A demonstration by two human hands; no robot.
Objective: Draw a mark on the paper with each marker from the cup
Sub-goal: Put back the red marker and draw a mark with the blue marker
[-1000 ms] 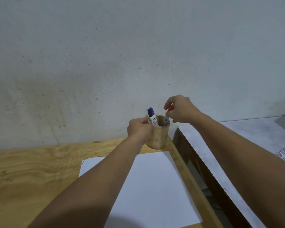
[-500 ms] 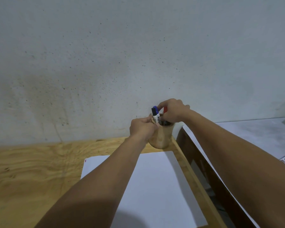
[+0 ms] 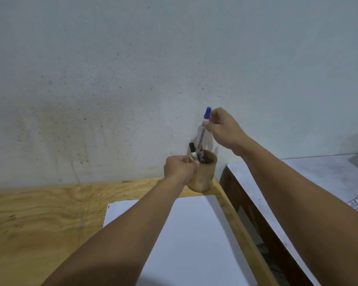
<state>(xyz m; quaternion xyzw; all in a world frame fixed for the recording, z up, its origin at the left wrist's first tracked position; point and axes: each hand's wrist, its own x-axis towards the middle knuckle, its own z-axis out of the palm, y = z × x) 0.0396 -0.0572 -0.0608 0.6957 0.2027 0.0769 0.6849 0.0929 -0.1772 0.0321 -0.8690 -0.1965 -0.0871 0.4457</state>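
Right hand (image 3: pixel 222 129) pinches the blue marker (image 3: pixel 204 129) just under its cap, fingers closed on the barrel. The marker hangs near upright, its lower end at the mouth of the cup (image 3: pixel 204 172), not clear of the rim as far as we can tell. Left hand (image 3: pixel 180 168) is wrapped around the cup's left side, closed on it and steadying it. A black marker (image 3: pixel 192 150) stands in the cup, leaning toward the left rim; other dark barrels sit beside it, count unclear.

Risks, as we judge them:
- The blue marker's tail may catch the black one or the rim if we swing sideways before it is fully out; that could tip the cup or flick a marker loose.
- The pinch sits high, near the cap. A pull on the cap alone might pop it off and drop the barrel.
- The cup stands at the far right corner of the table (image 3: pixel 39 213), close to the edge and the gap before the grey bench (image 3: pixel 298 182). A knock to the right could send it off.

Room: the wall is just behind the cup, so no travel that way. Up and toward us is free. The paper (image 3: pixel 198 234) lies just before the cup, largely bare; our left forearm crosses its left part, so the right half is the open place for a mark.
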